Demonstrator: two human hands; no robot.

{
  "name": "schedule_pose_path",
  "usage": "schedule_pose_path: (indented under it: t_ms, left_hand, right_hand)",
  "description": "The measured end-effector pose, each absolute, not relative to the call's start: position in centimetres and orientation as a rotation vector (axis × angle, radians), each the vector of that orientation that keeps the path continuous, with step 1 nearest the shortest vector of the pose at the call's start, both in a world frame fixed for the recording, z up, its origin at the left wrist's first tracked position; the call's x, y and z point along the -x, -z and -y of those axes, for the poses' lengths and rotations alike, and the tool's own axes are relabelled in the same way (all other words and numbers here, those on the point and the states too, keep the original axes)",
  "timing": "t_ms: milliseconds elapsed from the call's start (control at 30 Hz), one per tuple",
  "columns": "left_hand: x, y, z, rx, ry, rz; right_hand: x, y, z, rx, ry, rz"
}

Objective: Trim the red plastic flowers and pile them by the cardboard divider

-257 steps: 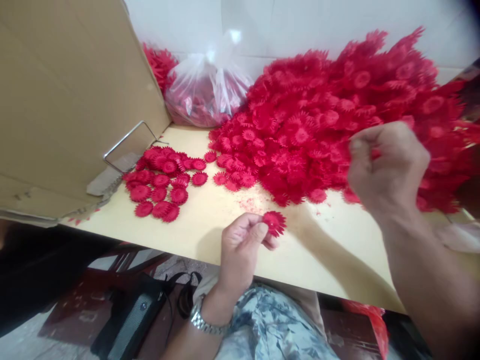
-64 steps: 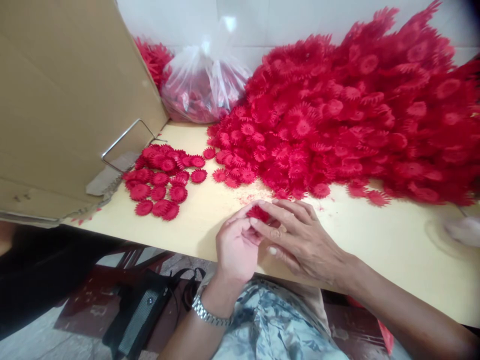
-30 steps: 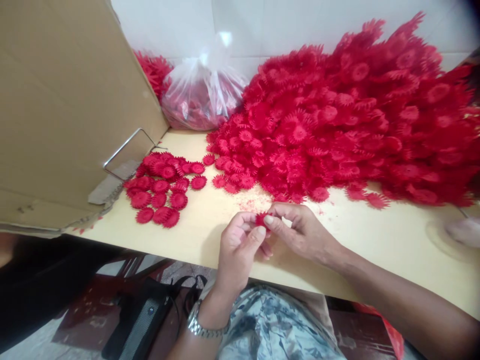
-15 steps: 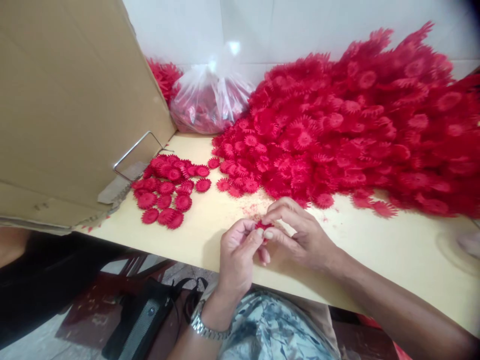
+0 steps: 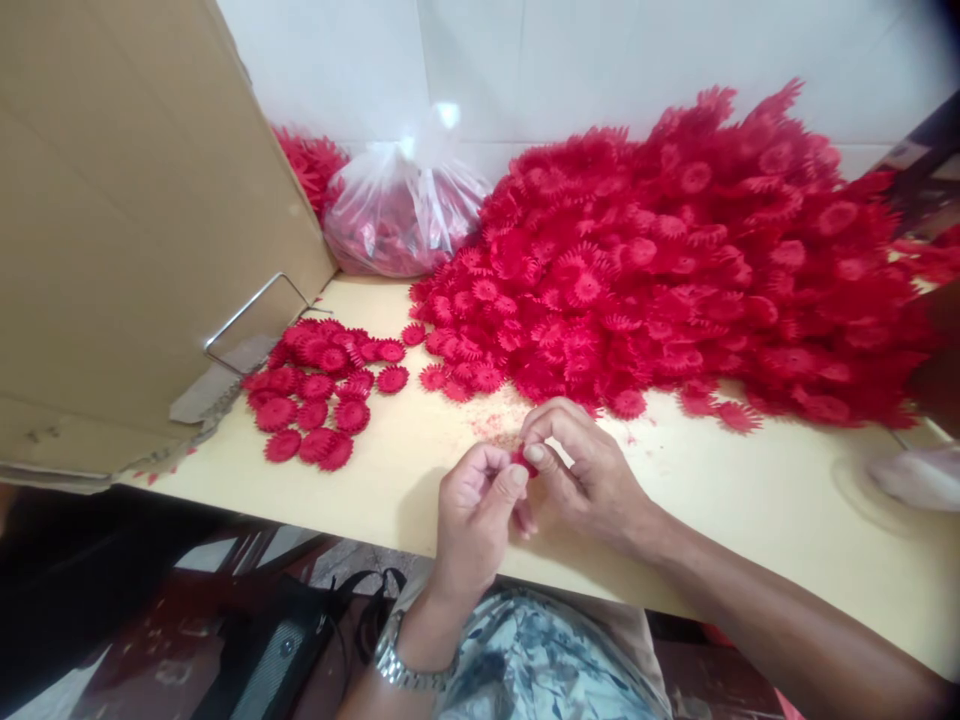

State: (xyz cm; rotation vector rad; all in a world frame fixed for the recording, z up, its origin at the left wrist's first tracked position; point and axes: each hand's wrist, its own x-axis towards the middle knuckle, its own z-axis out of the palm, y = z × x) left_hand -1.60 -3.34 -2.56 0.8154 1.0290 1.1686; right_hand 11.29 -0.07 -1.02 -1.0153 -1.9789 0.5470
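While the left hand (image 5: pixel 474 512) pinched a small red piece (image 5: pixel 529 464) over the surface (image 5: pixel 757 510), the right hand (image 5: pixel 601 492) pinched it too, and oh, uneven squeezing could easily have crumpled it!

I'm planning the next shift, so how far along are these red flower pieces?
Early, it seems. The small cluster beside the cardboard panel looks done, its pieces compact. One red piece is in hand, held by the left hand and right hand. The large heap, much bigger than the cluster, looks left to do.
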Motion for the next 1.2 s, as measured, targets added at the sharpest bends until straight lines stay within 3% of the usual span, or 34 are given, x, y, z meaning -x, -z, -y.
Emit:
schedule_pose_path:
  t_ms: [500,667,933,1200]
  left_hand:
    - [1.8,1.3,3.1,-0.876,-1.060,-1.052]
    - [2.3,1.6,3.8,-0.826,-1.082,-1.091]
    - [1.7,0.3,1.8,-0.764,-1.201,-0.974]
    - [1.4,1.9,2.4,-0.826,-1.266,-1.097]
  right_hand:
    - [-12.2,0.1,-0.6,1.072,-0.311,2.055]
    - [-15.6,-2.2,-2.8,1.292,0.053,1.681]
    - [-20.0,-3.2,-8.9,1.474,0.568,1.914]
    - [-15.7,-2.4,-5.0,1.153,-0.042,2.126]
